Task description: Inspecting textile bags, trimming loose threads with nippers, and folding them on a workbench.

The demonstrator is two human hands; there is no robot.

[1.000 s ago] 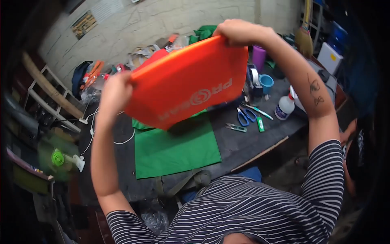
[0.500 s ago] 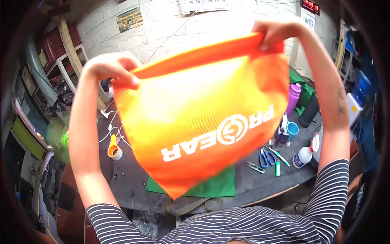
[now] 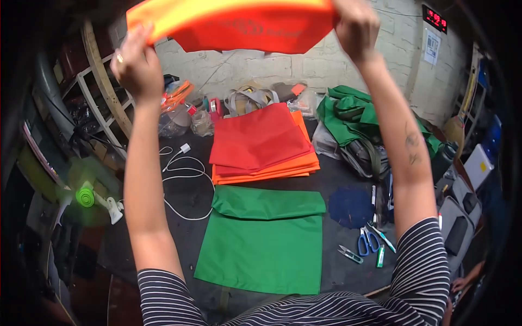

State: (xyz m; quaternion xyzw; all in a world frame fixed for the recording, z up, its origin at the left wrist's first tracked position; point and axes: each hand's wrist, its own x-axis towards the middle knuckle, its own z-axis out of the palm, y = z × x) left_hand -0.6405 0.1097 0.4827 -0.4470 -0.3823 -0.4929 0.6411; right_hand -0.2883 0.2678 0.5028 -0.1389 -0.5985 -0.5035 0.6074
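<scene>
Up high, in front of the wall, I hold an orange fabric piece [image 3: 234, 22] stretched between both hands. My left hand [image 3: 138, 68] is closed on its left edge, and a ring shows on one finger. At the right end, my right hand [image 3: 356, 30] is closed round the cloth. Faint lettering shows on the fabric, whose top runs out of view. Below, on the dark table, lies a green fabric piece [image 3: 258, 252] with its upper edge folded over. Beyond it is a stack of red and orange fabric pieces [image 3: 258, 138].
Right of the green fabric lie blue-handled scissors [image 3: 368, 242], thread snips [image 3: 350, 254] and a small green-and-white item [image 3: 380, 256]. A white cable [image 3: 187, 176] curls on the left. A green fan [image 3: 86, 195] stands far left. A green fabric heap [image 3: 348, 111] sits back right.
My hands have swung the orange fabric up and away from me, with both still gripping it. The stack and green fabric, largely hidden before, now show.
</scene>
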